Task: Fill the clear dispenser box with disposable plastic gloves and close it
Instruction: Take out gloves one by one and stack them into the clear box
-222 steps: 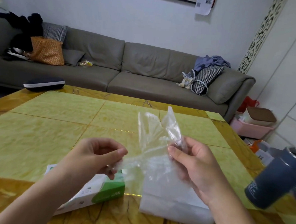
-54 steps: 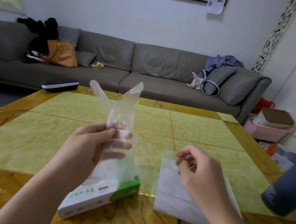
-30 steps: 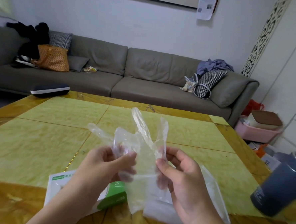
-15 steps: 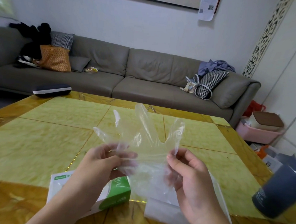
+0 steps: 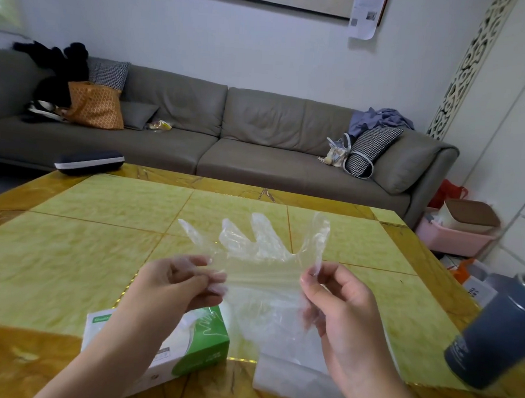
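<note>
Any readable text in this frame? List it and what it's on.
Green-and-white cardboard glove box: green label with white lettering at its top corner, too blurred to read.
Dark blue cylindrical flask: small white print, too small to read.
White paper sheet on the wall: print and a code square, illegible.

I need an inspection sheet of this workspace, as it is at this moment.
Surface: yellow-green table with amber border.
Job's things: one clear glove held spread above the table, fingers up; stack of gloves lying below it; green and white glove carton on the near edge. Dispenser box: cannot tell.
Clutter: dark flask at right; dark case on the far corner.
Grippers: left hand and right hand each pinch a side of the glove.
Cables: nothing seen.
Surroundings: grey sofa with bags and cushions; pink bin.
</note>
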Demonstrator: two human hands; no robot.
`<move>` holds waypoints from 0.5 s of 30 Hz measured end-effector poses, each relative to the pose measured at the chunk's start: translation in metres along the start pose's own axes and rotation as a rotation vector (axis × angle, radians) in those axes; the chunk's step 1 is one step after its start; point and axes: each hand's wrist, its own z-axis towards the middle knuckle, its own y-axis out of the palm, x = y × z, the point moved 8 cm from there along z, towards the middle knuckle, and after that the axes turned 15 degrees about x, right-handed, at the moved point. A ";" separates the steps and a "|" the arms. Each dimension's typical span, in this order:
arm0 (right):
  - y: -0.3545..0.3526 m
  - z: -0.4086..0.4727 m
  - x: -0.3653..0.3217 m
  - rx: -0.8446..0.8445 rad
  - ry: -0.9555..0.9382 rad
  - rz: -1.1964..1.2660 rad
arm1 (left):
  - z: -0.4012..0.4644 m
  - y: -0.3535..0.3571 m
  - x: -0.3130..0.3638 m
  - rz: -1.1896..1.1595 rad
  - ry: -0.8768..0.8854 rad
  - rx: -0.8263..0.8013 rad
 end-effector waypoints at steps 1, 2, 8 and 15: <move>-0.001 0.001 0.000 0.002 -0.002 0.005 | 0.003 -0.001 0.001 0.007 0.012 0.007; -0.001 0.002 -0.001 0.002 -0.004 0.009 | 0.005 -0.002 0.001 0.011 0.020 0.008; -0.001 0.002 -0.003 -0.015 -0.049 -0.010 | 0.011 -0.005 -0.008 -0.063 -0.062 0.007; 0.005 0.000 -0.002 -0.070 -0.080 -0.012 | -0.001 0.009 -0.022 -0.059 -0.201 -0.099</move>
